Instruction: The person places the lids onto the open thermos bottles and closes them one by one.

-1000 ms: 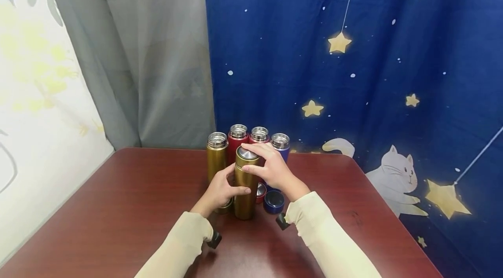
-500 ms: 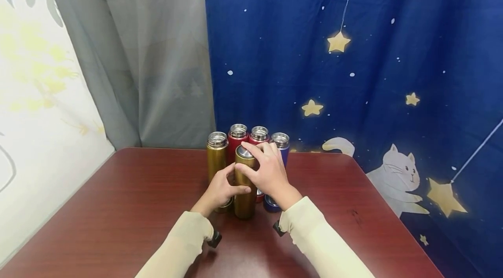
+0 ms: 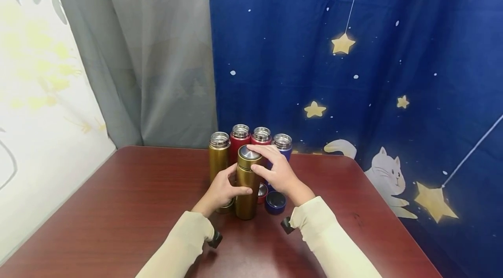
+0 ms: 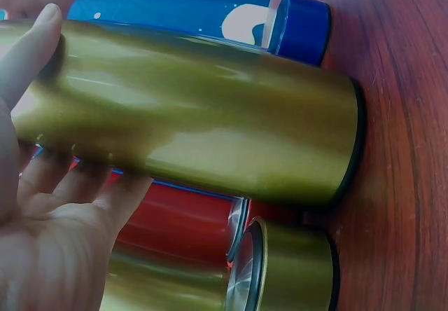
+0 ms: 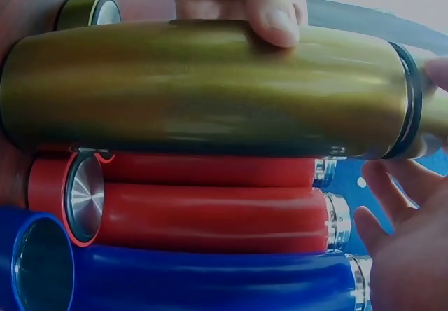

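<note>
A gold vacuum flask [image 3: 246, 195] stands upright near the middle of the table, its lid [image 3: 249, 154] on top. My left hand [image 3: 222, 189] grips the flask's body; in the left wrist view its thumb lies on one side and the fingers on the other. My right hand [image 3: 280, 172] holds the lid, thumb at the near side and fingers over the far edge. The right wrist view shows a dark seam [image 5: 409, 101] between body and lid. Behind stand another gold flask [image 3: 218, 156], two red flasks [image 5: 217, 216] and a blue flask [image 5: 210, 281], all lidless.
On the red-brown table [image 3: 157, 199], loose lids lie in front of the rear flasks: a blue lid [image 3: 275, 202], a red lid [image 5: 84, 197] and a gold lid [image 4: 290, 265]. A grey curtain [image 3: 169, 60] and a blue star-patterned curtain [image 3: 275, 51] hang behind the table.
My right hand turned leftward round the lid half a second ago, then swung back to the right. The left hand keeps its grip, and the flask stays in place.
</note>
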A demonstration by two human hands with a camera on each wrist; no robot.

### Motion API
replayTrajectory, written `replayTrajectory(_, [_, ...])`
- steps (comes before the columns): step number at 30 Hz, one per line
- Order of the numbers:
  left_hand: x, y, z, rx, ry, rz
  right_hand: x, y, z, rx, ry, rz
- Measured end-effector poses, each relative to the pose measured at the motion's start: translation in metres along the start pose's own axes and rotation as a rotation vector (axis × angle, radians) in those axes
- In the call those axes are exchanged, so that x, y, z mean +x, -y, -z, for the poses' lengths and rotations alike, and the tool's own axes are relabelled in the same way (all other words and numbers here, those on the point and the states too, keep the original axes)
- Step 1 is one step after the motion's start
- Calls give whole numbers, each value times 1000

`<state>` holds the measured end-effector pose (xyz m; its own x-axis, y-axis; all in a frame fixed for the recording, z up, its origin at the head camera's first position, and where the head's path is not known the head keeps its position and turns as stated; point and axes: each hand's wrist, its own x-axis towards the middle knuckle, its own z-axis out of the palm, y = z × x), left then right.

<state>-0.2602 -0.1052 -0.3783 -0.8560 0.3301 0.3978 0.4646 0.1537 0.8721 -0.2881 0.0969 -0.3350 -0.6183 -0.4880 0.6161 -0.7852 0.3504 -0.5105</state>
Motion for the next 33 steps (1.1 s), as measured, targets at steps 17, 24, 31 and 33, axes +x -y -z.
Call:
replayTrajectory(17, [-1,-1,-1,-4,-27,-14,5,10,-24,-234,-294,-37])
replayTrajectory(24, [0,0,-2,8,-9,-20,4,13,-23,75,-131,-161])
replayTrajectory(31, [0,0,-2,4,-11,11,-1,3,-12,341,-80,-82])
replayTrajectory(33, [0,-1,-2,7,-15,16,-4,2,-10,341,-103,-57])
